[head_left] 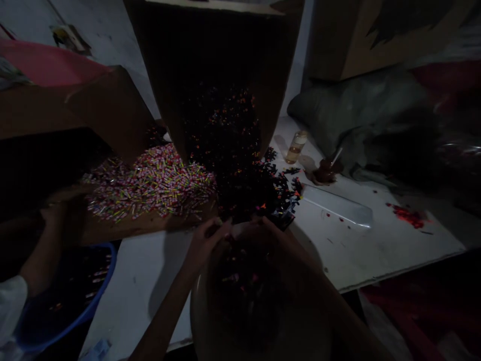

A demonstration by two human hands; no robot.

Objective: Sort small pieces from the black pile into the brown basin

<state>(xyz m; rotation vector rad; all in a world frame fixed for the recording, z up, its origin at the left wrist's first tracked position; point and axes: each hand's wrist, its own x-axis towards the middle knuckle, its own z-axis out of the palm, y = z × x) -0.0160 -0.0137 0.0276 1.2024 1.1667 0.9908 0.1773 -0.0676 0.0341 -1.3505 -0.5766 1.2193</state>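
My left hand (208, 238) is closed, thumb and fingers drawn together on a small piece too dark to name, above the left rim of a round pale tub (201, 306). Over the tub's far right side is my right hand (276, 238), in deep shadow, its fingertips near the dark pile; whether it holds anything cannot be made out. Dark small pieces with a few pink and orange ones (244, 281) lie inside the tub. Just beyond both hands, a pile of small black pieces (244, 185) spills from an upright open cardboard box (280, 65).
Left of the box lies a heap of small pink-and-yellow sticks (161, 180). Another person's arm (45, 250) reaches in above a blue basin (110, 271). On the white table (361, 250) are a glass jar (296, 147), a long silvery block (338, 205) and red pieces (409, 216).
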